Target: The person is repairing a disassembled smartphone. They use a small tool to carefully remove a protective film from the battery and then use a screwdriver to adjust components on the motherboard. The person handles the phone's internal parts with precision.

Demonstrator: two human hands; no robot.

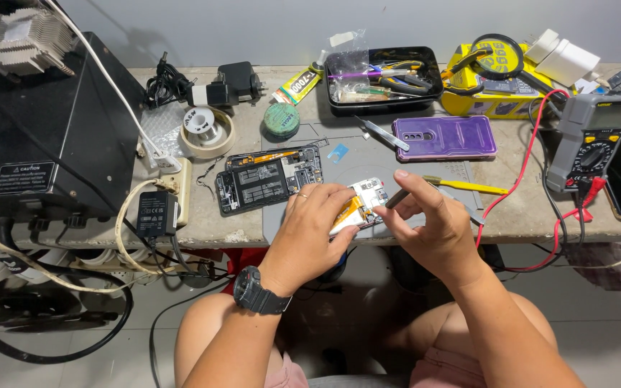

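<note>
The left hand (pixel 315 226) curls over a small phone circuit board (pixel 366 202) at the near edge of the grey work mat (pixel 425 197), fingers closed on its near side so that it stays tipped up toward the face while its far end, white-shielded with an orange strip beneath, shows past the knuckles. The right hand (pixel 429 219) pinches a thin metal tool (pixel 397 199) between thumb and forefinger, the other fingers folded in; the tip meets the board's right edge — a pen-like grip that suits fine work. Just beside the left hand lies an opened phone body (pixel 271 177), its insides up, near enough to reach without shifting. Farther back on the mat sit tweezers (pixel 382 134) and a purple phone case (pixel 443 137), and a yellow-handled tool (pixel 465 186) lies just behind the right hand. A multimeter (pixel 592 140) stands to the right, its red lead (pixel 519 179) trailing across the bench edge — kept handy but well apart from the hands. A black tray (pixel 433 79) of tools sits at the back by the wall.
</note>
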